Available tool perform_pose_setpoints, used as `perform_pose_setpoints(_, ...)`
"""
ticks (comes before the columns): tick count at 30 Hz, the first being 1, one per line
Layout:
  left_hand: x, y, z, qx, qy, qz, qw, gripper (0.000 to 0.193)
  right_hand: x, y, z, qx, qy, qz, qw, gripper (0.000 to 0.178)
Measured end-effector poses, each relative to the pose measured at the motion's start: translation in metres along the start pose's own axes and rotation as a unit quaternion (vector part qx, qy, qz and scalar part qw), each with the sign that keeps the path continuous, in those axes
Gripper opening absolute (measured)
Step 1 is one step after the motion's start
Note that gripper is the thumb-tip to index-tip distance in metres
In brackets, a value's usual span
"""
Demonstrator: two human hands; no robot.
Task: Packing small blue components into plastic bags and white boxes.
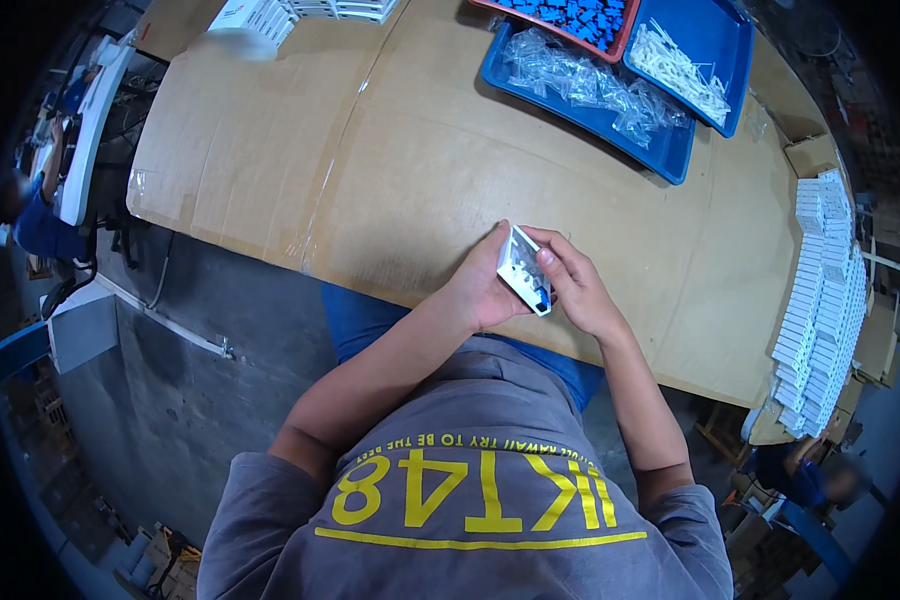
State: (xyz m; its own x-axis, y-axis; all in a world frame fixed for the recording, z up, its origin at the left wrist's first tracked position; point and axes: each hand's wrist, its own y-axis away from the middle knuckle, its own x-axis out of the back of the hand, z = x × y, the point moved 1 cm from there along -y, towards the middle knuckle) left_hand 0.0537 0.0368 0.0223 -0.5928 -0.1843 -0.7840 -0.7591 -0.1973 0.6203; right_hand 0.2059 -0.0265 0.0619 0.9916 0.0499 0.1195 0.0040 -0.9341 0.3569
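Observation:
Between my two hands, just over the near edge of the table, is a small white box (516, 262) with a clear front. White pieces and a blue piece show inside it. My left hand (482, 285) is closed round the box from its left side and from below. On the other side, my right hand (573, 282) grips the box's right edge, with its thumb bent over toward the clear front. The box is tilted, and my palms hide part of its sides.
At the back right stand a blue tray (675, 160) of clear plastic pieces, a red tray (625, 38) of blue parts and another blue tray (742, 75) of white sticks. White boxes (815, 300) are stacked at the right edge, more white boxes (270, 22) back left. Other people sit nearby.

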Motion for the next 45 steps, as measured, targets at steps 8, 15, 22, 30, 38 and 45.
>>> perform_pose_setpoints(8, -0.002, -0.004, -0.006, -0.022, -0.016, 0.005, 1.0, 0.053, -0.003, 0.002, 0.005, -0.009, -0.022, 0.016, 1.0, 0.042)
perform_pose_setpoints(15, -0.006, -0.001, -0.008, -0.033, -0.02, 0.047, 0.998, 0.052, -0.013, 0.004, 0.012, 0.015, -0.019, 0.036, 0.999, 0.044)
perform_pose_setpoints(22, -0.009, 0.003, -0.009, -0.048, -0.047, 0.056, 0.996, 0.05, -0.013, 0.009, 0.014, 0.028, -0.029, 0.022, 0.999, 0.047)
perform_pose_setpoints(30, -0.015, 0.01, -0.016, -0.068, -0.085, 0.083, 0.991, 0.049, -0.016, 0.02, 0.018, 0.081, 0.034, 0.025, 0.996, 0.046)
perform_pose_setpoints(38, -0.008, 0.004, -0.017, -0.083, -0.099, 0.054, 0.99, 0.048, -0.013, 0.025, 0.013, 0.163, 0.106, 0.033, 0.98, 0.06)
perform_pose_setpoints(45, -0.013, 0.01, -0.022, -0.091, -0.092, 0.089, 0.988, 0.046, -0.016, 0.027, 0.025, 0.171, 0.091, 0.03, 0.981, 0.067)
